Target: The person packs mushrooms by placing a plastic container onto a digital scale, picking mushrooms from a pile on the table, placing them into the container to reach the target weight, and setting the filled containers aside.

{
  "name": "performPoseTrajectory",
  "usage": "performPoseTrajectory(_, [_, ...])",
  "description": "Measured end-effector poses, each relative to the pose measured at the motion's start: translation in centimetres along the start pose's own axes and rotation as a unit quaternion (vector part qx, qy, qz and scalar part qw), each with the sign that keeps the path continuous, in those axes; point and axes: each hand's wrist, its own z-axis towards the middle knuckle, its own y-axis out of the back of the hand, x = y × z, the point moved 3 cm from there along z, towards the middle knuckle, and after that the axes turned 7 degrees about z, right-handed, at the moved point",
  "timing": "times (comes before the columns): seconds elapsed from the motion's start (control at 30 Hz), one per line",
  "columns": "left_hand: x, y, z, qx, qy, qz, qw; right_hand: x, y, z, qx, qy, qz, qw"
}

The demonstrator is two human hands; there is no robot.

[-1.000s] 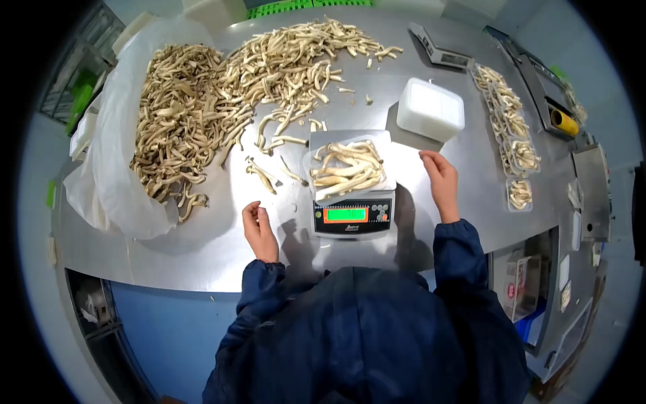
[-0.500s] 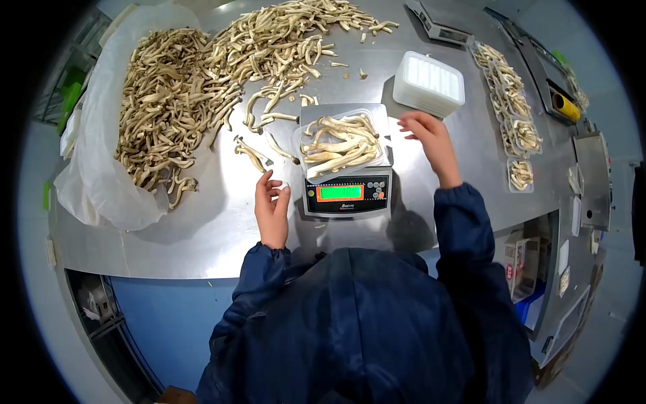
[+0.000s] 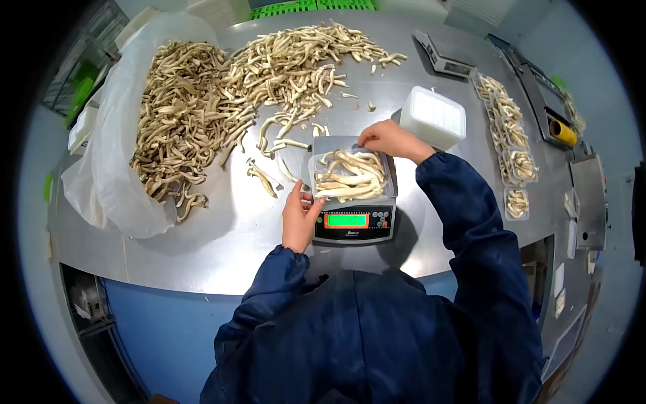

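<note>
A clear plastic tray (image 3: 313, 168) full of long pale mushrooms (image 3: 350, 176) sits on the platform of a digital scale (image 3: 354, 223) with a lit green display. My left hand (image 3: 300, 219) has its thumb and fingers closed at the tray's near left corner. At the far right corner, my right hand (image 3: 396, 140) reaches over with its fingertips pinched on the rim. A few loose mushrooms (image 3: 261, 178) lie on the steel just left of the scale.
Beyond and to the left, a large mushroom heap (image 3: 182, 114) spills from a white plastic bag (image 3: 101, 168). A stack of clear trays (image 3: 434, 118) stands right of the scale. Filled trays (image 3: 517, 202) line the right side, near a second scale (image 3: 444, 60).
Both hands have come in from beside the scale to the tray's opposite corners. The tray, slanted before, now sits straighter on the platform. The whole view has shifted slightly.
</note>
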Motion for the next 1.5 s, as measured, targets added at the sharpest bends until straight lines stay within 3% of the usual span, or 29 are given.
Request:
performPoseTrajectory(0.33, [0.0, 0.4, 0.4, 0.014, -0.009, -0.009, 1.000, 0.4, 0.2, -2.0, 0.048, -0.049, -0.012, 0.998])
performPoseTrajectory(0.43, [-1.6, 1.1, -0.4, -0.034, -0.065, 0.090, 0.993, 0.0, -0.1, -2.6, 0.045, -0.049, -0.005, 0.998])
performPoseTrajectory(0.53, [-4.2, 1.4, -0.8, -0.085, -0.237, 0.201, 0.947, -0.1, -0.1, -2.8, 0.040, -0.054, -0.006, 0.998])
performPoseTrajectory(0.63, [-5.8, 0.9, 0.2, 0.007, -0.323, 0.245, 0.914, -0.1, -0.3, -2.9, 0.036, -0.055, -0.007, 0.998])
performPoseTrajectory(0.67, [-6.7, 0.8, 0.4, -0.002, -0.368, 0.260, 0.892, -0.1, -0.3, -2.9, 0.034, -0.054, -0.007, 0.998])
performPoseTrajectory(0.8, [-6.8, 0.4, 2.3, 0.076, -0.424, 0.333, 0.839, 0.0, -0.3, -3.1, 0.022, -0.036, -0.015, 0.999])
performPoseTrajectory(0.9, [-7.2, 0.3, 2.7, 0.091, -0.442, 0.372, 0.811, 0.1, -0.4, -3.0, 0.028, -0.042, -0.014, 0.999])
performPoseTrajectory(1.1, [-10.1, 0.8, 2.1, 0.054, -0.463, 0.347, 0.814, 0.1, -0.4, -3.1, 0.023, -0.041, -0.011, 0.999])
performPoseTrajectory(1.3, [-11.5, -1.2, 3.7, 0.075, -0.531, 0.378, 0.755, 0.2, -0.5, -2.9, 0.018, -0.026, -0.030, 0.999])
performPoseTrajectory(1.5, [-10.6, -2.5, 4.8, 0.170, -0.497, 0.328, 0.785, 0.6, -0.5, -2.9, 0.021, -0.035, -0.031, 0.999])
